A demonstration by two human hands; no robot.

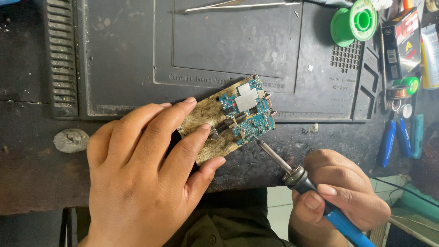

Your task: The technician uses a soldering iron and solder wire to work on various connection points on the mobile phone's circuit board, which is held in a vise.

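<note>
That circuit board [247, 110] is glossy blue with dull metal shields, clamped in a grimy, stained metal holder [210, 132]. Soldering iron [302, 178] has a bare metal tip, black collar and shiny blue plastic handle. The dark mat [137, 59] looks matt, rubbery and dusty, and the desk [36, 155] is rough and scorched.

Left hand [146, 183] flat, right hand [338, 192] clenched

Here's the bench [27, 151], dark, worn and stained, its near edge running under the hands. A grey work mat [114, 55] covers the far middle, tweezers [242, 6] along its far edge, a green spool [354, 23] at its far right corner. A grey lump [71, 139] sits near the left edge. Blue-handled pliers [395, 137] lie toward the right edge, a black box [402, 41] beyond them.
</note>
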